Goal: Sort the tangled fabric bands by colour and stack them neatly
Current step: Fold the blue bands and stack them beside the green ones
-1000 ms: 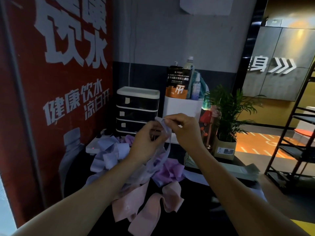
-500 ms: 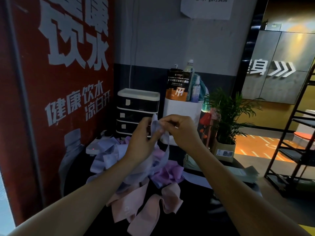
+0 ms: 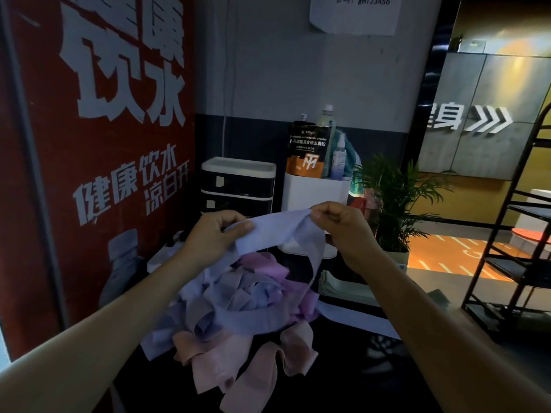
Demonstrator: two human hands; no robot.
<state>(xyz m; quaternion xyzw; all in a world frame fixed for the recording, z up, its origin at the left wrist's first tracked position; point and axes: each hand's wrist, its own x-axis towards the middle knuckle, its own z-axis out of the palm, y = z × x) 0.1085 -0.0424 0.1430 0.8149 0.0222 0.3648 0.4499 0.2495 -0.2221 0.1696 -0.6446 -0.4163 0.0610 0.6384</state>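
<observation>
Hands [image 3: 214,236] now wider on band [image 3: 277,231]

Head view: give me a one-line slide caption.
Left hand and right hand stretch a pale blue band above a tangled pile of bands.

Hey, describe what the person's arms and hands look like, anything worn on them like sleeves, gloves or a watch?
Both forearms are bare right to the bottom edge of the picture: no sleeves show. The left hand and the right hand wear no gloves, and no watch, bracelet or ring can be seen on the sides facing the camera.
</observation>
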